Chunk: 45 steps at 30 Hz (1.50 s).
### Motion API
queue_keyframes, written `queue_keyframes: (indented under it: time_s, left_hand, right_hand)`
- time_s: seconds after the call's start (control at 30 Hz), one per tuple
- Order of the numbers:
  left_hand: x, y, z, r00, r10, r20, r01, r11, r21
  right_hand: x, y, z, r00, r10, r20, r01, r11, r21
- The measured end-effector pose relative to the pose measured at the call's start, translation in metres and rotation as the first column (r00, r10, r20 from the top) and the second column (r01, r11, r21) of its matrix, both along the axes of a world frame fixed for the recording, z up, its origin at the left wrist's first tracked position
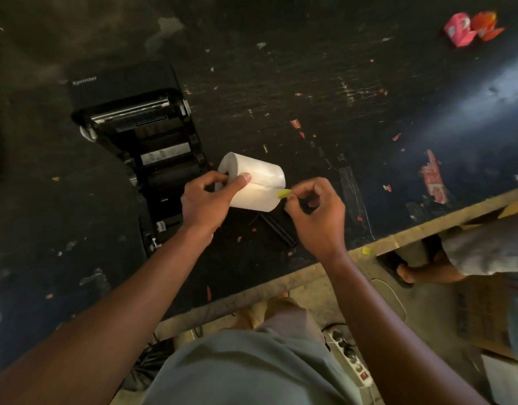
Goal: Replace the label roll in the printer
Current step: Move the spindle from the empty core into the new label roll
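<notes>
Peeling yellow tab [283, 194] off label roll [253, 182] held above table beside open printer [152, 153]; left hand [206, 200] clamped on roll, right hand [313, 209] fingers pinched on tab; pull slowly along the wrap so the paper won't tear

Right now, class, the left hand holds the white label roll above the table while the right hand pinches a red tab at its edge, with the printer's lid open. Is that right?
Not quite: the tab is yellow-green, not red, as the head view shows. The left hand holds the white label roll, the right hand pinches the tab, and the printer lies open.
</notes>
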<state>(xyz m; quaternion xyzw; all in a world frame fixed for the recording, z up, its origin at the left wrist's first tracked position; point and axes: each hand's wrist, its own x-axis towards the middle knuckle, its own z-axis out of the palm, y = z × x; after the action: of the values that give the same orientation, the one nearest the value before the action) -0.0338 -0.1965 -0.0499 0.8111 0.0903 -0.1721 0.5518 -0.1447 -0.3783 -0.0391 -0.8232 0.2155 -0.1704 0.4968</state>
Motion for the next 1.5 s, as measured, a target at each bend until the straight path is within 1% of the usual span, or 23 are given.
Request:
queue_keyframes:
  time_s: [0.07,0.1,0.17,0.23,0.33,0.5,0.6,0.67,0.7,0.73,0.77,0.83,0.87,0.9,0.93,1.0,1.07,1.17,1.23,1.27,1.33,1.4,1.5]
  left_hand:
    - [0.002,0.005,0.001,0.999,0.038,-0.014,-0.039,0.998,-0.044]
    - [0.003,0.008,0.002,0.999,0.046,-0.019,-0.047,0.997,-0.066]
    - [0.007,0.015,0.006,0.998,0.05,-0.03,-0.053,0.993,-0.109]
    - [0.009,0.024,0.012,0.998,0.056,-0.032,-0.06,0.988,-0.144]
    - [0.009,0.035,0.024,0.997,0.061,-0.037,-0.067,0.979,-0.194]
    - [0.0,0.052,0.031,0.987,0.097,-0.126,-0.13,0.949,-0.287]
    - [-0.008,0.061,0.033,0.976,0.109,-0.188,-0.165,0.936,-0.311]
    - [-0.012,0.068,0.033,0.965,0.122,-0.232,-0.196,0.923,-0.33]
    - [-0.013,0.073,0.033,0.959,0.126,-0.255,-0.212,0.914,-0.346]
    - [-0.015,0.076,0.034,0.949,0.135,-0.287,-0.238,0.901,-0.364]
    - [-0.017,0.081,0.031,0.94,0.128,-0.316,-0.251,0.887,-0.387]
    - [-0.02,0.089,0.027,0.914,0.12,-0.386,-0.293,0.855,-0.428]
    - [-0.023,0.092,0.026,0.902,0.114,-0.417,-0.313,0.837,-0.449]
    - [-0.025,0.095,0.024,0.892,0.095,-0.441,-0.325,0.812,-0.484]
    - [-0.027,0.097,0.024,0.882,0.083,-0.464,-0.343,0.788,-0.512]
    - [-0.031,0.102,0.026,0.871,0.064,-0.487,-0.37,0.738,-0.564]
    - [-0.033,0.107,0.025,0.865,0.042,-0.501,-0.391,0.682,-0.618]
    - [-0.035,0.113,0.025,0.872,0.005,-0.489,-0.385,0.625,-0.68]
    - [-0.035,0.116,0.026,0.872,0.006,-0.49,-0.394,0.601,-0.695]
    - [-0.035,0.117,0.027,0.868,0.017,-0.496,-0.409,0.591,-0.695]
    - [-0.033,0.118,0.026,0.858,0.036,-0.512,-0.438,0.57,-0.695]
    - [-0.032,0.118,0.026,0.851,0.047,-0.524,-0.458,0.556,-0.693]
    - [-0.033,0.116,0.024,0.848,0.046,-0.529,-0.462,0.554,-0.692]
  right_hand:
    - [-0.007,-0.017,-0.011,0.995,-0.04,-0.092,0.04,0.999,-0.002]
    - [-0.009,-0.026,-0.018,0.981,-0.037,-0.188,0.032,0.999,-0.029]
    - [-0.011,-0.041,-0.038,0.908,-0.004,-0.419,-0.045,0.993,-0.106]
    - [-0.011,-0.047,-0.056,0.829,0.044,-0.557,-0.122,0.987,-0.105]
    - [-0.007,-0.046,-0.075,0.812,0.059,-0.58,-0.159,0.98,-0.123]
    - [-0.001,-0.045,-0.082,0.83,-0.016,-0.557,-0.097,0.98,-0.174]
    - [0.003,-0.043,-0.077,0.846,0.014,-0.533,-0.192,0.94,-0.28]
    - [0.015,-0.038,-0.072,0.867,0.147,-0.477,-0.359,0.848,-0.39]
    - [0.025,-0.033,-0.069,0.839,0.254,-0.481,-0.473,0.778,-0.414]
    - [0.037,-0.027,-0.067,0.772,0.36,-0.524,-0.599,0.687,-0.41]
    - [0.049,-0.021,-0.065,0.672,0.441,-0.595,-0.72,0.579,-0.384]
    - [0.07,-0.01,-0.065,0.459,0.495,-0.737,-0.879,0.374,-0.297]
    - [0.077,-0.008,-0.066,0.383,0.487,-0.785,-0.916,0.306,-0.258]
    - [0.083,-0.008,-0.067,0.343,0.481,-0.807,-0.932,0.279,-0.229]
    - [0.088,-0.008,-0.069,0.331,0.484,-0.81,-0.934,0.288,-0.21]
    - [0.097,-0.011,-0.07,0.356,0.489,-0.797,-0.918,0.342,-0.201]
    - [0.102,-0.018,-0.068,0.438,0.477,-0.762,-0.873,0.428,-0.234]
    - [0.099,-0.037,-0.056,0.687,0.41,-0.6,-0.66,0.697,-0.279]
    - [0.088,-0.05,-0.039,0.855,0.322,-0.407,-0.426,0.883,-0.197]
    - [0.081,-0.053,-0.027,0.917,0.258,-0.303,-0.303,0.946,-0.112]
    - [0.067,-0.052,-0.002,0.983,0.155,-0.098,-0.145,0.984,0.105]
    - [0.054,-0.039,0.022,0.993,0.104,0.056,-0.115,0.954,0.275]
    - [0.044,-0.016,0.041,0.986,0.069,0.152,-0.121,0.923,0.366]
